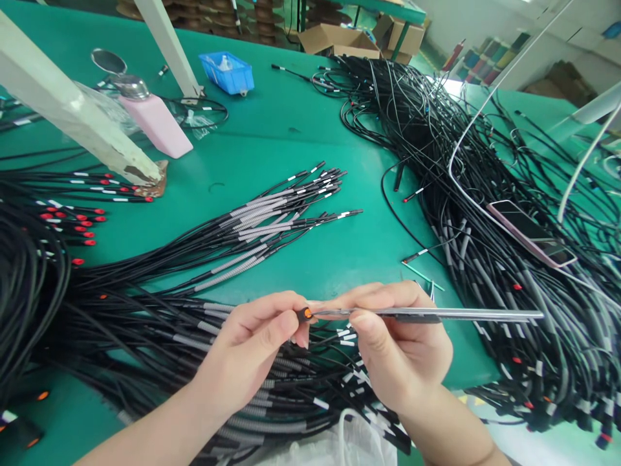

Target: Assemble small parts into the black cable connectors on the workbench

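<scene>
Between the thumb and fingers of my left hand is a small black cable connector with an orange inner face. My right hand is closed around slim metal tweezers, which lie nearly level. Their narrow tip points left and meets the orange face or stops just short of it; I cannot tell which. A dark strip shows along the tool's underside. Below both hands runs a thick bundle of black cables with grey ribbed sleeves and white labels. My left fingers hide the cable behind the connector.
More sleeved cable ends lie on the green table. A large black cable heap covers the right side, with a phone on it. At the back left stand a pink bottle, a blue bin and white posts.
</scene>
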A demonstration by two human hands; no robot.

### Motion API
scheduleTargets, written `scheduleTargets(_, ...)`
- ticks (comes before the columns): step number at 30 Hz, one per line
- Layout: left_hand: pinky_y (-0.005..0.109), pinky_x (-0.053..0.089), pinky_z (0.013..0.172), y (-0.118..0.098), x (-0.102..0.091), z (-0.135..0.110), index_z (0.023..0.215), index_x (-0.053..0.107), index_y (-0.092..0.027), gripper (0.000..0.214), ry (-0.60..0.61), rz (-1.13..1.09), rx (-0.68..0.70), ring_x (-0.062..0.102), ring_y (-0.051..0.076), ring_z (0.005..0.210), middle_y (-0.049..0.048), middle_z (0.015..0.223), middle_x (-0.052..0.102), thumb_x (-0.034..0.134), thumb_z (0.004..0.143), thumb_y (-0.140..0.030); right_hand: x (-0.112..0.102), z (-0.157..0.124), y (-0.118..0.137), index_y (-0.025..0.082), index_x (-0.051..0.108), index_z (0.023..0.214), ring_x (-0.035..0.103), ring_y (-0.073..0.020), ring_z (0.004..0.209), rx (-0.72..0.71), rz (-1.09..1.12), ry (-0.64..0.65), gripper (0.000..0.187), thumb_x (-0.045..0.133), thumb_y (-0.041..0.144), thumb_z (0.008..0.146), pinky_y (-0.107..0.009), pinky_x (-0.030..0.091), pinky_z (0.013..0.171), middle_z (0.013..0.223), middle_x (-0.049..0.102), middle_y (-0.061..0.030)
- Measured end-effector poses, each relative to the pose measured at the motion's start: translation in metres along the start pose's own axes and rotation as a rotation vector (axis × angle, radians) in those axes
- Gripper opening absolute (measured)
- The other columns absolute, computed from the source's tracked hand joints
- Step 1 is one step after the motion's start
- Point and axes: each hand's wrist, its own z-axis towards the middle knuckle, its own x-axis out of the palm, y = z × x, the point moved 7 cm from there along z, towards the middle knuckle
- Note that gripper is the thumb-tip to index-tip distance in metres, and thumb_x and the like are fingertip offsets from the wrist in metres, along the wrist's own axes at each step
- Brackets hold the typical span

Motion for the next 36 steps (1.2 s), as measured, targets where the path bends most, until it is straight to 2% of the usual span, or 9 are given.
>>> scheduleTargets(5, 0.023, 0.053, 0.063, -0.002, 0.0003, 0.0001, 0.084, 0.093, -0.031, 0.015, 0.014, -0.002, 0.025, 0.063, 0.014, 0.061, 0.0023, 0.057, 0.073, 0.097, 0.079, -0.044, -0.0008, -0.0014, -0.0002, 0.026, 0.07, 0.118, 0.087, -0.0247, 0.098, -0.021, -0.014, -0.014, 0.019, 0.067, 0.013, 0.106, -0.041, 0.075, 0.081, 0.108, 0.088, -0.0062)
scheduleTargets(11, 0.018, 0.055, 0.063, 0.0003, 0.0008, 0.0002, 0.085, 0.093, -0.029, 0.017, 0.013, -0.01, 0.023, 0.066, 0.012, 0.062, 0.0018, 0.058, 0.074, 0.097, 0.079, -0.044, 0.0022, 0.0003, 0.0011, 0.025, 0.071, 0.121, 0.087, -0.022, 0.099, -0.055, -0.006, 0.019, 0.022, 0.065, 0.009, 0.106, -0.037, 0.074, 0.08, 0.11, 0.089, -0.0057)
scheduleTargets(17, 0.016, 0.056, 0.064, -0.0008, 0.0012, 0.0005, 0.087, 0.093, -0.029, 0.015, 0.031, -0.025, 0.053, 0.067, 0.011, 0.063, 0.0011, 0.058, 0.074, 0.095, 0.082, -0.043, -0.0005, -0.0029, -0.0011, 0.025, 0.071, 0.12, 0.087, -0.0224, 0.099, -0.074, -0.022, -0.028, 0.019, 0.066, 0.013, 0.106, -0.037, 0.074, 0.081, 0.109, 0.088, -0.0048)
scheduleTargets(25, 0.015, 0.056, 0.066, -0.0015, 0.0009, 0.0006, 0.09, 0.093, -0.029, 0.014, 0.058, -0.016, 0.068, 0.068, 0.01, 0.065, 0.0014, 0.062, 0.076, 0.094, 0.084, -0.042, 0.0044, -0.001, 0.0026, 0.024, 0.069, 0.124, 0.087, -0.0247, 0.099, -0.126, -0.047, 0.023, 0.024, 0.063, 0.009, 0.106, -0.041, 0.076, 0.08, 0.114, 0.088, -0.0082)
scheduleTargets(31, 0.016, 0.057, 0.066, -0.0022, 0.0021, 0.0004, 0.09, 0.093, -0.031, 0.013, 0.057, -0.014, 0.078, 0.068, 0.011, 0.065, 0.0011, 0.06, 0.075, 0.094, 0.083, -0.042, 0.0049, -0.0011, 0.0034, 0.023, 0.069, 0.124, 0.087, -0.0234, 0.102, -0.148, -0.035, 0.014, 0.024, 0.061, 0.008, 0.107, -0.039, 0.076, 0.081, 0.114, 0.088, -0.0077)
scheduleTargets(36, 0.017, 0.057, 0.064, -0.0015, 0.0009, 0.0003, 0.087, 0.093, -0.03, 0.016, 0.022, -0.029, 0.056, 0.067, 0.011, 0.062, 0.0018, 0.059, 0.076, 0.097, 0.079, -0.043, 0.0028, -0.001, 0.0033, 0.024, 0.069, 0.121, 0.088, -0.0239, 0.096, -0.152, -0.104, -0.02, 0.02, 0.065, 0.011, 0.106, -0.037, 0.076, 0.075, 0.108, 0.089, -0.0068)
